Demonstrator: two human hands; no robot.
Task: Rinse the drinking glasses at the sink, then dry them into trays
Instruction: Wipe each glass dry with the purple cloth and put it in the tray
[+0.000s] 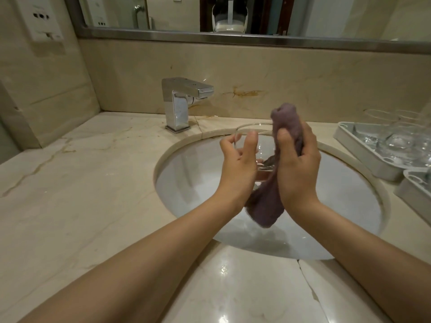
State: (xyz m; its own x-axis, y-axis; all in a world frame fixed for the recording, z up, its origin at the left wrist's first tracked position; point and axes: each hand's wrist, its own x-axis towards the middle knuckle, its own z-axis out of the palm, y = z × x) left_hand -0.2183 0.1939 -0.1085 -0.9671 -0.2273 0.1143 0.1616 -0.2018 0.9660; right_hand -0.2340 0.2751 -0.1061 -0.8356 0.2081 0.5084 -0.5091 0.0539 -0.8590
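Over the white oval sink basin [186, 183], the left hand [238, 166] curls thumb and fingers round a clear drinking glass [247, 136], so transparent that only its rim and thick base show. The right hand [298, 164] grips a purple terry cloth [268, 206] beside it, partly hidden behind the palm. At right, the grey plastic tray [359, 148] of clear glasses [396, 141] is cut off by the frame edge.
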